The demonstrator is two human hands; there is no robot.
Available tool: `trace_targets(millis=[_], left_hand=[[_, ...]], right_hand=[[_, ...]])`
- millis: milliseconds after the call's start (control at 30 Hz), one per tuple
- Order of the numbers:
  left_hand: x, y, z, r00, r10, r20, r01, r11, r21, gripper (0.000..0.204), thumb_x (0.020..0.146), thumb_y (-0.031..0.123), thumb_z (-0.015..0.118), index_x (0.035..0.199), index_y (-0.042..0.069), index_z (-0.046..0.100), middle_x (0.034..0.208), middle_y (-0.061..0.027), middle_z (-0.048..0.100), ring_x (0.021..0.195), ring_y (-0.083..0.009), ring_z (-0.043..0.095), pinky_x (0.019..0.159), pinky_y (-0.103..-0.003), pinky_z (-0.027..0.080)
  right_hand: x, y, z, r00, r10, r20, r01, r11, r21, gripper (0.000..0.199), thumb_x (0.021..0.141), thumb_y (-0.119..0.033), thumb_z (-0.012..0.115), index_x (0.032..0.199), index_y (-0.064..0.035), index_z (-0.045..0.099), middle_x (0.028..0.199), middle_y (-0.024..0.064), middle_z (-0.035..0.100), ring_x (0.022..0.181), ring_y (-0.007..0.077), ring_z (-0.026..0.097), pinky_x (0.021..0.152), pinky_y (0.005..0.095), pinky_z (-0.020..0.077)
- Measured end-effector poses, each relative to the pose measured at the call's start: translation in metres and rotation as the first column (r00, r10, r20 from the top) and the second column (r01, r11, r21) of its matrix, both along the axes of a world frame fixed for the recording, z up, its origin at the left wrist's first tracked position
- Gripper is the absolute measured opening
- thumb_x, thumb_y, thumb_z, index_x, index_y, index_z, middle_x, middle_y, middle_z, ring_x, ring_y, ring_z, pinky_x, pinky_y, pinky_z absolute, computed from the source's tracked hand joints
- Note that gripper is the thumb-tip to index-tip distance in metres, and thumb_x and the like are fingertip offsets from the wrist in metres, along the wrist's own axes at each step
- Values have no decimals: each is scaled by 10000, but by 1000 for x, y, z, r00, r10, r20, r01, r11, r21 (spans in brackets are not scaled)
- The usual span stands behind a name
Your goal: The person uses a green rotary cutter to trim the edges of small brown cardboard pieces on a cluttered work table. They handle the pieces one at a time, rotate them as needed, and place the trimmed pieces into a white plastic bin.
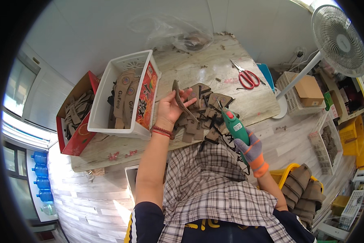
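So, going left to right: blue water jugs are stacked by the window side, then a pale wood-look table takes up the middle. A red box with brown pieces inside sits on its left end, with a white plastic basket holding more of them right beside it. Crumpled clear plastic bag at the back, red-handled scissors lying open near the right edge. Past that you get a white standing fan, a cardboard box on a crate, and a yellow basket of curved brown pieces.

The brown piece being worked on is long, thin and curved, seen nearly edge-on above the left part of a loose heap of brown pieces with black straps. Can't tell if its lower end touches them. The green tool has a red button and a slim dark tip by the heap.

Left hand is bare and raised, pinching the brown piece, fingers spread. Right hand, in a grey-and-orange glove, is wrapped around the tool, angling it up-left.
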State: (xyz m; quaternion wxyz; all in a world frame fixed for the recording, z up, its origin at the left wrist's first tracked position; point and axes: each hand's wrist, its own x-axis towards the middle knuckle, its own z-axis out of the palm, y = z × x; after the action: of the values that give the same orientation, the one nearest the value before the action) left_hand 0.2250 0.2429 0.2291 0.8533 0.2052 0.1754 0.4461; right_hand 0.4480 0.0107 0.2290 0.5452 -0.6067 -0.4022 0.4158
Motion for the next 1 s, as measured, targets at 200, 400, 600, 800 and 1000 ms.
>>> trace_targets(millis=[200,400,600,800,1000], left_hand=[[-20,-32,38,799,384,-463,-244,910,334,196,925,67,513,1098,-24,525,885,-113,604,861,-252,627,747,-363,530],[-31,-27,-22,-328,838,-436,367,538,759,329,833,101,607,1144,5,556,1177,-176,532,1161,-355,451,971,-434,372],[8,-21,-28,-228,878,-422,309,476,823,281,796,212,682,1013,39,638,1113,-122,565,1215,-348,398,1036,-481,277],[37,-40,-4,329,752,-571,-132,636,761,121,831,60,655,921,27,581,883,-53,630,835,-164,589,764,-277,473],[54,-65,28,779,541,-317,-378,809,450,132,863,-12,609,990,-29,576,888,-41,645,731,-70,577,664,-211,474]], right_hand=[[-1,-3,-4,1000,-18,-18,17,999,-32,481,820,-169,715,1212,32,521,887,49,628,702,80,564,615,220,477],[-3,-6,-4,1000,4,17,-3,997,-71,518,806,-184,737,1223,36,522,921,64,642,755,86,576,655,228,490],[-7,-7,-7,1000,-1,-13,1,998,-59,524,805,-193,742,1223,29,518,876,49,632,708,71,561,622,221,479],[-14,-5,-4,996,-35,-85,33,999,-22,530,797,-208,757,1206,30,518,853,37,619,685,64,551,604,216,473],[-25,3,3,999,-50,-1,50,997,52,505,806,-187,749,1201,24,515,845,34,616,686,60,548,601,204,474]])
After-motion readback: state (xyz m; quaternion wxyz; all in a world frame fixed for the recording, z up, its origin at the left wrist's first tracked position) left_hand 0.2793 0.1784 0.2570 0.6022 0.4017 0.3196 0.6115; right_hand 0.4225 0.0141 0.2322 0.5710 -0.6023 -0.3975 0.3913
